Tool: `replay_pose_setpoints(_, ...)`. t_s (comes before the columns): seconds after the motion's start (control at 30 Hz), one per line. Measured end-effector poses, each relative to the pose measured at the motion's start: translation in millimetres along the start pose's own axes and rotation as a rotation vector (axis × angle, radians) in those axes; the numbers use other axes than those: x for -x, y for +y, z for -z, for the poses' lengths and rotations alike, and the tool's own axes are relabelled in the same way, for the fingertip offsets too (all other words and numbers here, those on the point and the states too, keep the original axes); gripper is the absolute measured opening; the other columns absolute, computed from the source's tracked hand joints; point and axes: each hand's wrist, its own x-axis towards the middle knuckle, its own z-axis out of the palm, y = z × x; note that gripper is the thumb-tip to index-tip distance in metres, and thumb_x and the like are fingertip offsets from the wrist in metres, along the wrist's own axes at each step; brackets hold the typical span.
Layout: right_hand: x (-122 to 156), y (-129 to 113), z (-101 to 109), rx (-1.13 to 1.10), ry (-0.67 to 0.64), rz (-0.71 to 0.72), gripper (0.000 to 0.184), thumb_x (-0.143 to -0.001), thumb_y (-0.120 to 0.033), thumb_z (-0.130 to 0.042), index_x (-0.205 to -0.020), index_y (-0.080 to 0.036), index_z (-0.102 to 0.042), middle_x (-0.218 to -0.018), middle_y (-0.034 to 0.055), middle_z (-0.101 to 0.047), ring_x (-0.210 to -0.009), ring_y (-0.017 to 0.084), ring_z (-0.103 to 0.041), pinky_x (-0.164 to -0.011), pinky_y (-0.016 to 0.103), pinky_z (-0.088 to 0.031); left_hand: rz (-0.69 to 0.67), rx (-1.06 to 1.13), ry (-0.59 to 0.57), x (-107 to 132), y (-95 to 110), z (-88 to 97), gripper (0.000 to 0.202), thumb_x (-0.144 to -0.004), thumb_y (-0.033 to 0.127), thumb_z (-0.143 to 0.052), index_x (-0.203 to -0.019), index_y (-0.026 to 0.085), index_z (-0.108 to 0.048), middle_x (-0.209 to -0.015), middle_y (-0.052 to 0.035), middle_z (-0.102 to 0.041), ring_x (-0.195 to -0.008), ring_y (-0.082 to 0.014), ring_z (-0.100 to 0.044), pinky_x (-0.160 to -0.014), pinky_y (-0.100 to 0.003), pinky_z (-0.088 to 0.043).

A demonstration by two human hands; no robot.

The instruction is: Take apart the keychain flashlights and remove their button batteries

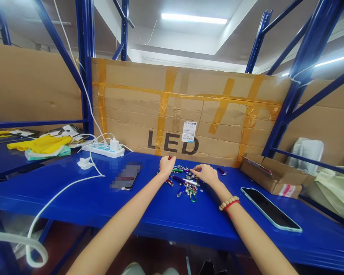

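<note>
In the head view, a heap of small keyring torches [186, 183] lies on the blue worktop [160, 217], just in front of a taped cardboard sheet [189, 110] printed with "LED". The torches look like short metal barrels in red, blue, green and silver, with rings and clips attached. They are probably light and stiff, smooth enough to roll or slip, and likely to snag on one another by the rings. A pinch across the barrel of one torch seems the surest hold, while a pull on a ring would probably drag its neighbours along.

The left hand [166, 165] sits at ten o'clock of the heap. Its fingers are curled closed round a red torch [169, 157], whose tip pokes out above the knuckles, and the forearm reaches in straight from seven o'clock. The right hand [206, 174] rests at two o'clock of the heap, palm down, with its fingers stretched out flat and touching the top torches but gripping nothing. Its wrist bears a bead bracelet [228, 202].

A blurred phone [127, 177] lies at nine o'clock of the heap, a second phone [271, 209] lies at four o'clock, and an open cardboard box [272, 175] stands at three o'clock
</note>
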Motion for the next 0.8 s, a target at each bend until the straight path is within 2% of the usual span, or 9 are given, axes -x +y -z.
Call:
replay_pose_setpoints(0.07,0.4,-0.1,1.3,0.039,-0.042,-0.026,0.025,-0.071,-0.049,-0.062,-0.075,-0.026,-0.072,-0.079,0.0033,-0.071,-0.074,0.02,-0.062,-0.053,0.025,-0.033,-0.004,0.022,-0.009,2.0,1.2,-0.7,0.027,-0.072,0.031,-0.043,-0.049,0.018,-0.038,-0.051,0.0019,-0.044,-0.051,-0.0103,-0.043,-0.049,-0.022,-0.031)
replay_pose_setpoints(0.17,1.4,-1.3,1.6,0.065,-0.083,-0.037,0.019,-0.071,-0.043,-0.063,-0.073,-0.026,-0.072,-0.078,0.0031,-0.071,-0.074,0.02,-0.063,-0.053,0.026,-0.033,-0.006,0.046,-0.022,4.3,2.0,-2.5,0.028,-0.072,0.03,-0.044,-0.048,0.018,-0.036,-0.049,0.0026,-0.041,-0.049,-0.0094,-0.04,-0.048,-0.021,-0.03)
replay_pose_setpoints(0.47,2.0,-1.4,-1.3,0.04,-0.065,-0.019,0.024,-0.077,-0.043,-0.058,-0.071,-0.024,-0.071,-0.079,0.004,-0.071,-0.076,0.02,-0.064,-0.052,0.026,-0.032,-0.01,0.064,-0.033,2.8,-2.0,-7.8,0.026,-0.072,0.029,-0.045,-0.049,0.018,-0.041,-0.047,0.0029,-0.039,-0.047,-0.0092,-0.039,-0.046,-0.021,-0.03)
replay_pose_setpoints(0.53,1.6,-1.0,-1.4,0.016,-0.012,-0.017,0.025,-0.078,-0.044,-0.057,-0.073,-0.024,-0.071,-0.08,0.0036,-0.071,-0.078,0.02,-0.064,-0.053,0.025,-0.033,-0.013,0.059,-0.03,2.7,-2.1,-7.4,0.026,-0.072,0.029,-0.045,-0.049,0.018,-0.041,-0.048,0.003,-0.039,-0.047,-0.009,-0.038,-0.046,-0.021,-0.03)
replay_pose_setpoints(0.63,1.3,-1.6,-0.4,-0.045,0.135,-0.027,0.027,-0.082,-0.044,-0.052,-0.078,-0.024,-0.07,-0.083,0.0028,-0.071,-0.081,0.02,-0.064,-0.055,0.025,-0.036,-0.023,0.044,-0.028,4.2,-0.9,-6.7,0.028,-0.072,0.028,-0.045,-0.048,0.018,-0.038,-0.047,0.0031,-0.038,-0.047,-0.009,-0.037,-0.047,-0.022,-0.029)
replay_pose_setpoints(0.8,0.6,-6.6,-2.4,-0.288,0.291,0.004,0.026,-0.08,-0.044,-0.053,-0.079,-0.023,-0.068,-0.08,0.0008,-0.071,-0.07,0.017,-0.064,-0.056,0.025,-0.041,-0.088,-0.056,-0.022,9.1,2.7,-6.2,0.029,-0.069,0.027,-0.049,-0.044,0.018,-0.038,-0.048,0.0012,-0.043,-0.053,-0.0117,-0.044,-0.051,-0.023,-0.029)
